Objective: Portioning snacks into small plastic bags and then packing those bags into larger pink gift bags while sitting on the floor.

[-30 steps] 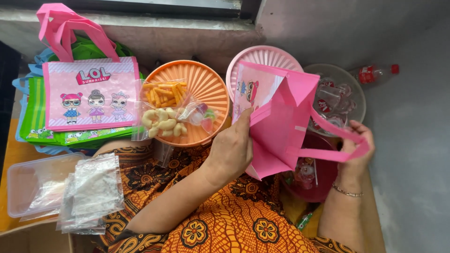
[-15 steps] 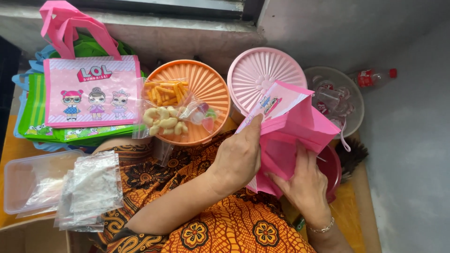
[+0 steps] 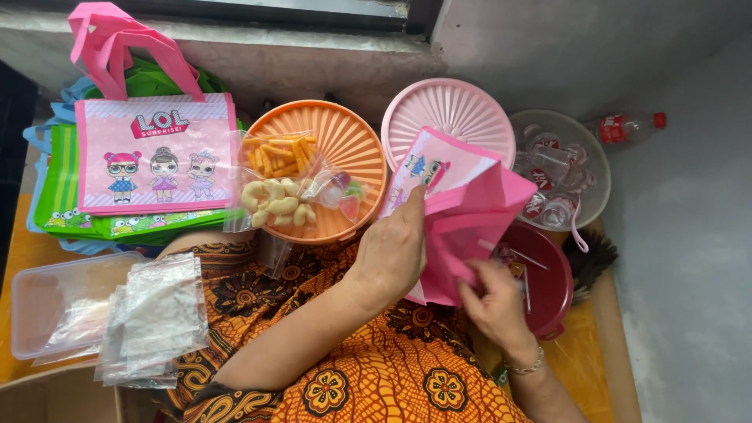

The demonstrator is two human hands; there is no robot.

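Left hand: the left hand (image 3: pixel 392 251) is clamped on the near edge of a pink gift bag (image 3: pixel 462 204), thumb side toward the lap.
Right hand: the right hand (image 3: pixel 493 294) has its fingers curled together at the bag's lower end, pinching the fabric there.
Bag: held above the lap, between both hands, long axis tilted from lower left up toward the far right; the right hand sits nearer its opening, the left steadies its printed face.
Beneath: a dark red tub (image 3: pixel 548 282) just under the bag.
Beyond: a pink ribbed lid (image 3: pixel 446 110) and an orange ribbed lid (image 3: pixel 345 141) carrying snack packets (image 3: pixel 282 184).
Far left: a stack of printed bags (image 3: pixel 153 157); clear plastic sleeves (image 3: pixel 153 317) nearer.
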